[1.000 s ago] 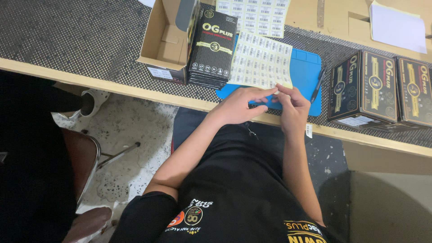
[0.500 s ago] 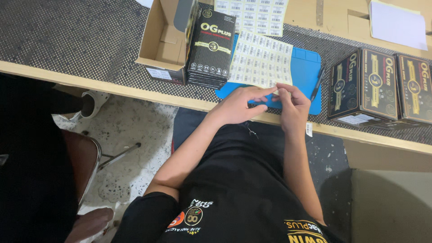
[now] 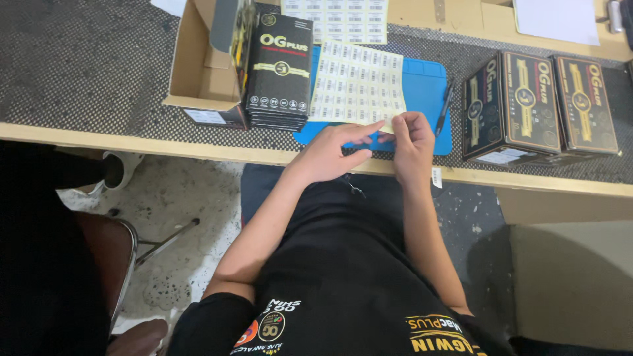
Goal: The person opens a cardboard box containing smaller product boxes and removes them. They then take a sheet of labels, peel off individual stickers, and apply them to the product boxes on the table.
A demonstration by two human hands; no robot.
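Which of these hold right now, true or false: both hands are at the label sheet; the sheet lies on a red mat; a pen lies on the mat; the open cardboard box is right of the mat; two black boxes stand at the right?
1. Both the left hand and the right hand are at the near edge of the label sheet. True.
2. The sheet lies on a red mat. False: the mat is blue.
3. A pen lies on the mat. True.
4. The open cardboard box is right of the mat. False: it is to its left.
5. Two black boxes stand at the right. True.
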